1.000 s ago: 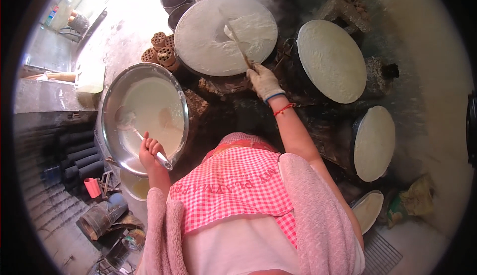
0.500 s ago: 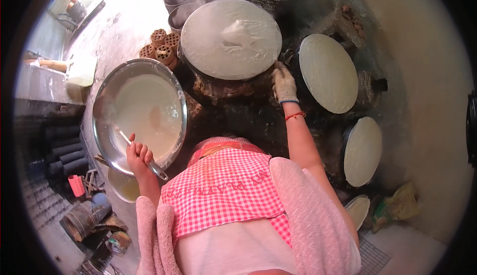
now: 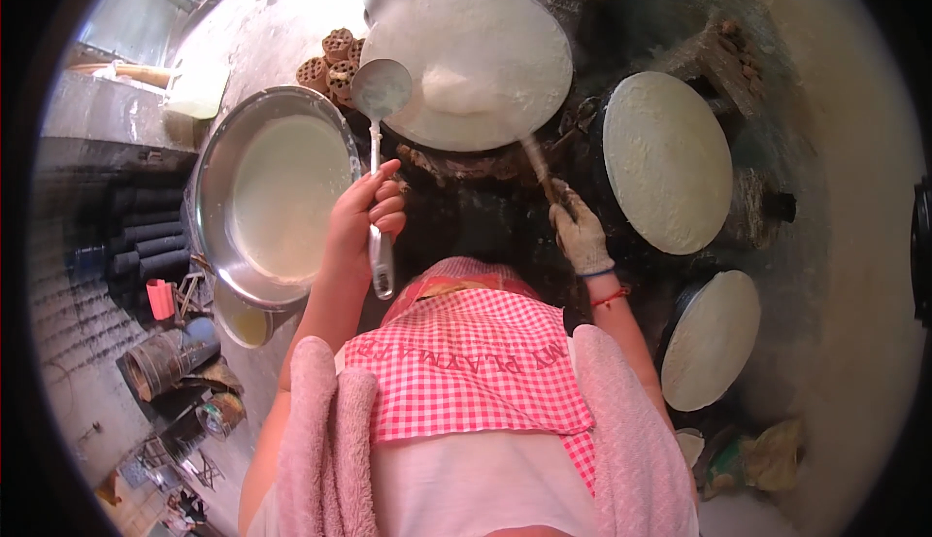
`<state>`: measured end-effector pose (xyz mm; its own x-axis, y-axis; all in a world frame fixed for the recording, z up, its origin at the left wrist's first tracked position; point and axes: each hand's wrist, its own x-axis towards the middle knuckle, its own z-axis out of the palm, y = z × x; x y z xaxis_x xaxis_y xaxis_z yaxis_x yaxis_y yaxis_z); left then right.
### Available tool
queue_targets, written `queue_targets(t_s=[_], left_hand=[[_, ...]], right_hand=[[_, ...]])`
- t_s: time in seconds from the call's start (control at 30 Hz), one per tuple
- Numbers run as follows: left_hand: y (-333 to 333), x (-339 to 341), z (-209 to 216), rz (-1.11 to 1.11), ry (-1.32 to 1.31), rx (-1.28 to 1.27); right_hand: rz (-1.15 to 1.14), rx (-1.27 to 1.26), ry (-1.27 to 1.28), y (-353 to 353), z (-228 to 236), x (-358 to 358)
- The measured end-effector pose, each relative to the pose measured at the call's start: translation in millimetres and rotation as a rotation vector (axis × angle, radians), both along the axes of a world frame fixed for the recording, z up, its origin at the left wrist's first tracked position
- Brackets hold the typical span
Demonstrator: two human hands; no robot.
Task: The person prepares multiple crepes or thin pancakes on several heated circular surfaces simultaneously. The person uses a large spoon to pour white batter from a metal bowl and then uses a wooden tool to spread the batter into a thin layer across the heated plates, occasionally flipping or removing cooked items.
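Below, dark letters [image 3: 442, 360] cross the apron [image 3: 476, 401]; left hand [image 3: 372, 209] curls round ladle [image 3: 376, 149], right hand [image 3: 582, 238] round stick [image 3: 538, 163].

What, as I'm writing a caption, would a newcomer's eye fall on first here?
Probably the big white disc at top centre, with the ladle in the bare left hand overlapping its lower left edge in this view. Next, perhaps, the steel basin of pale liquid at left, and the gloved right hand gripping a stick near the disc's lower right edge.
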<state>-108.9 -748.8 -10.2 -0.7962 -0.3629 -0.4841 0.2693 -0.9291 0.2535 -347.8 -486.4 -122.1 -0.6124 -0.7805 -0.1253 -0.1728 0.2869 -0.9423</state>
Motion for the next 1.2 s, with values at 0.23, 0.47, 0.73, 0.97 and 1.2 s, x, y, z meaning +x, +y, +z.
queue_targets(t_s=[0.23,0.47,0.73,0.97,1.2], left_hand=[[53.3,-69.6,11.0,0.009,-0.138,-0.166],[-16.3,1.6,30.3,-0.106,0.579,0.661],[-66.6,22.2,32.1,-0.406,0.428,0.219],[-56.2,19.6,-47.9,-0.686,0.234,0.199],[-34.0,32.9,-73.2,-0.712,-0.169,-0.439]], right_hand=[[-0.032,0.036,-0.661,-108.7,12.1,38.3],[-0.171,0.008,-0.420,-65.2,54.0,20.2],[0.010,0.003,-0.049,-78.8,18.0,97.0],[-0.683,0.041,-0.414,-17.1,11.3,182.5],[-0.592,0.250,0.324,-35.5,-52.8,243.5]])
